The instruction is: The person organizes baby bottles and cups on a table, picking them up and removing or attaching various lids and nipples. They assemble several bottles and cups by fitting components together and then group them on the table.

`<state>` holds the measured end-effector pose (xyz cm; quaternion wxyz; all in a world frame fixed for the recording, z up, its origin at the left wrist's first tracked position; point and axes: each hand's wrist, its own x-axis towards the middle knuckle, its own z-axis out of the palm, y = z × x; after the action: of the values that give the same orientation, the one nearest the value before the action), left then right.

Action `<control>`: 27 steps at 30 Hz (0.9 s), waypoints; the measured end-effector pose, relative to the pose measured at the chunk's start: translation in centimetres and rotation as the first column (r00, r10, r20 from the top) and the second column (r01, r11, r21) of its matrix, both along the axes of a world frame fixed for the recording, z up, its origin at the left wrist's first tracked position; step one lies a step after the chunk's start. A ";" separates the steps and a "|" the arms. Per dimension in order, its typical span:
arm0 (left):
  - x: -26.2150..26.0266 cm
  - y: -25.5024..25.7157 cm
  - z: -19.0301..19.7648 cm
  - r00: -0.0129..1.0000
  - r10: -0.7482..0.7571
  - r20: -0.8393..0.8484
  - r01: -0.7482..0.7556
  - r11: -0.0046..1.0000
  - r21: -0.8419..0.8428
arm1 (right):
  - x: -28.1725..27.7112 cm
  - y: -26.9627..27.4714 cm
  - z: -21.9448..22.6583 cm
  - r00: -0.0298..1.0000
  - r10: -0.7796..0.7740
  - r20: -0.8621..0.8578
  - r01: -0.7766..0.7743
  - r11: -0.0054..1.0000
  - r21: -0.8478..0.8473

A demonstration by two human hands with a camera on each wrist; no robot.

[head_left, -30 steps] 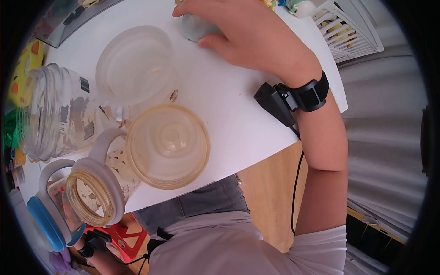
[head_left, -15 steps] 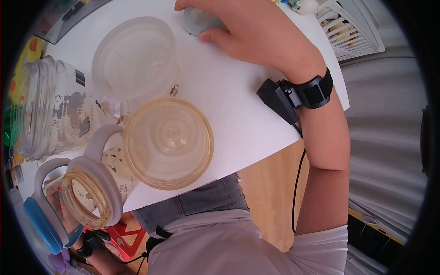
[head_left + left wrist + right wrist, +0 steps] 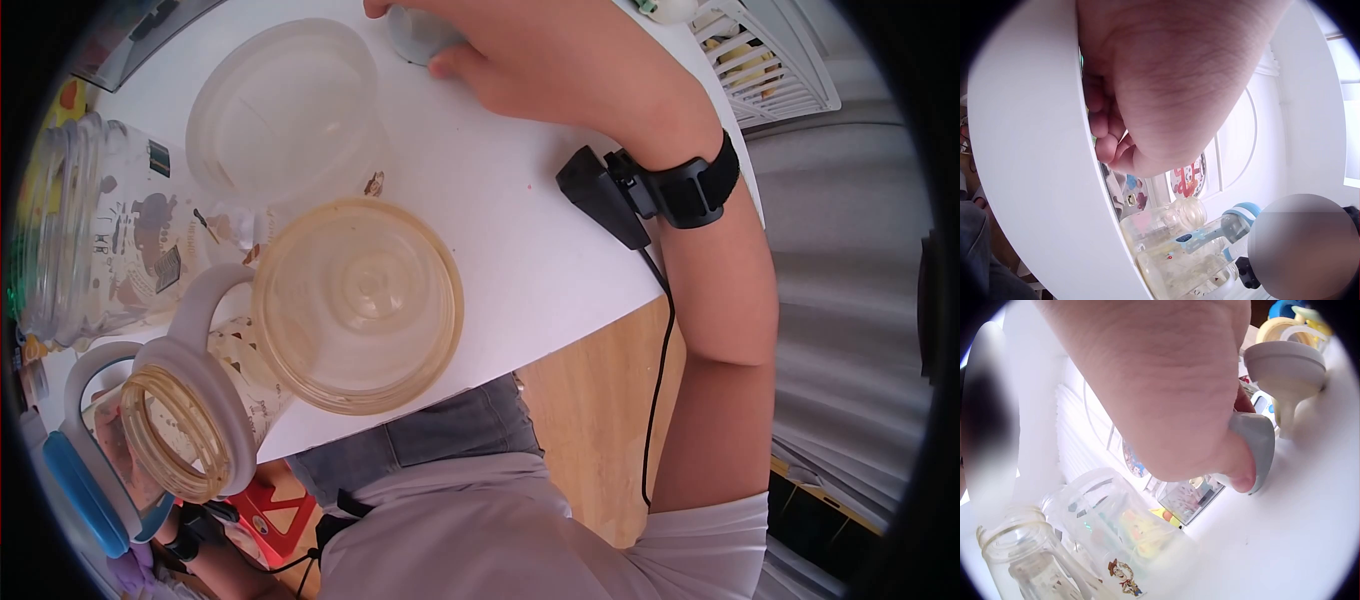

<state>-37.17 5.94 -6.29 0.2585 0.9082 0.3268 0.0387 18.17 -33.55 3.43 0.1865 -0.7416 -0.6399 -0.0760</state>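
Observation:
My right hand (image 3: 560,60) is at the far side of the white table, its thumb and fingers round a small grey dome-shaped cap (image 3: 420,38). In the right wrist view, the thumb presses on the side of the grey cap (image 3: 1257,447); most other fingers are hidden behind the hand. My left hand (image 3: 1166,81) is low at the table's edge, with loosely curled fingers (image 3: 1107,149) and nothing seen in them. From the head, it shows only partly, behind a clear bottle with grey handles (image 3: 240,440).
A large clear jar (image 3: 140,220), a frosted round container (image 3: 285,110) and an amber-rimmed round container (image 3: 360,300) crowd the table's left and front. A blue-lidded handled cup (image 3: 85,495) is at far left. Beside the right hand stands a pale funnel-shaped piece (image 3: 1285,365).
The head view has shifted, so the containers sit slightly farther up and left. My right hand keeps hold of the grey cap, its wrist now a little farther right. The left hand stays low.

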 end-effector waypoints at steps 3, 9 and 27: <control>-1.8 0.9 0.0 1.000 0.004 -0.006 -0.004 1.000 -0.004 | -0.1 0.7 0.3 0.997 -0.036 0.063 0.040 0.998 -0.054; 1.1 -1.7 0.3 1.000 0.011 -0.019 -0.012 1.000 -0.014 | -0.4 1.1 0.6 0.990 -0.026 0.135 0.048 0.986 -0.161; 2.5 -1.2 -0.1 0.996 0.056 0.063 -0.059 0.997 0.042 | 0.4 0.2 1.2 0.989 -0.150 0.005 0.147 0.976 0.158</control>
<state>-34.65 4.76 -6.40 0.2473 0.9023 0.3437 0.0811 18.53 -33.34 4.61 0.2325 -0.7697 -0.5762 -0.1463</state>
